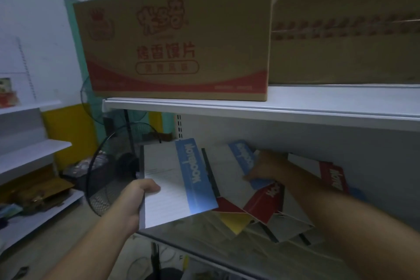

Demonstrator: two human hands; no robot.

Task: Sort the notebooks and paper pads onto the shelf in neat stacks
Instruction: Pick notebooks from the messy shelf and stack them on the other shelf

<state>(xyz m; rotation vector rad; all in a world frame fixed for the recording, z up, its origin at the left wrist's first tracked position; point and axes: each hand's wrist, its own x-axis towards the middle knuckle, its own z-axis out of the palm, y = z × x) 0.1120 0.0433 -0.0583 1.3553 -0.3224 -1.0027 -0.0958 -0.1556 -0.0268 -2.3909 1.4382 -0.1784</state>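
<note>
While left hand (142,191) grips blue notebook (179,179) | right hand (267,165) on shelf pile (268,202) | its grasp unclear, blurred

Body in view: left hand (141,198) with forearm at lower left of frame, right hand (266,166) with forearm at lower right; both forearms bare from wrist to frame edge, fine detail lost to dim light.
</note>
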